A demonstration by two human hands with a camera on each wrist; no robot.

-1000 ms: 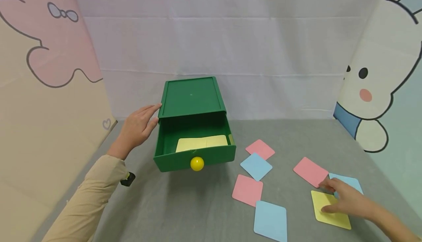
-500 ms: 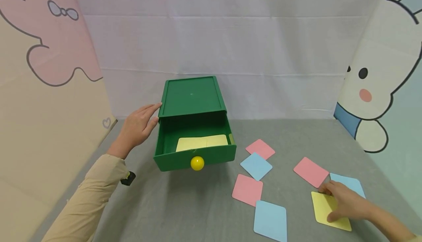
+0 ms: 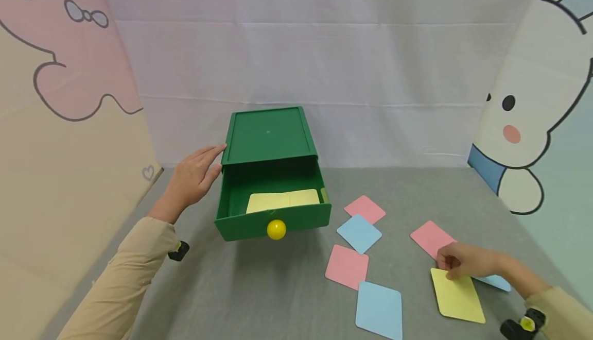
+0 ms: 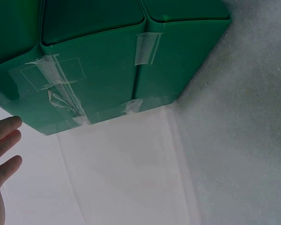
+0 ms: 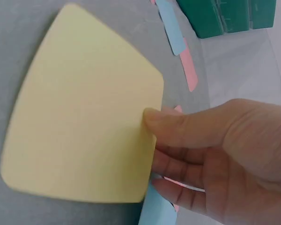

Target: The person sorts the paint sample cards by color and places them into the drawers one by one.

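My right hand [image 3: 470,260] pinches a yellow card [image 3: 458,299] by its far edge, thumb on top. In the right wrist view the yellow card [image 5: 84,117] appears raised off the grey surface. Straight fingers of my left hand [image 3: 192,177] touch the left side of a green drawer unit [image 3: 273,136]. Its top drawer [image 3: 273,224], with a yellow ball knob [image 3: 276,230], is pulled out, and yellow cards [image 3: 282,201] lie inside. The left wrist view shows the fingers beside the taped green units [image 4: 93,75].
Pink [image 3: 347,267] and blue cards [image 3: 380,309] lie scattered right of the drawer. A pink card [image 3: 431,237] and a partly covered blue card [image 3: 495,281] lie by my right hand. A white cloth wall [image 3: 370,72] stands behind the grey table [image 3: 278,293].
My right hand has gone from resting over the yellow card to pinching its far edge, and the card has shifted slightly left. My left hand has not moved.
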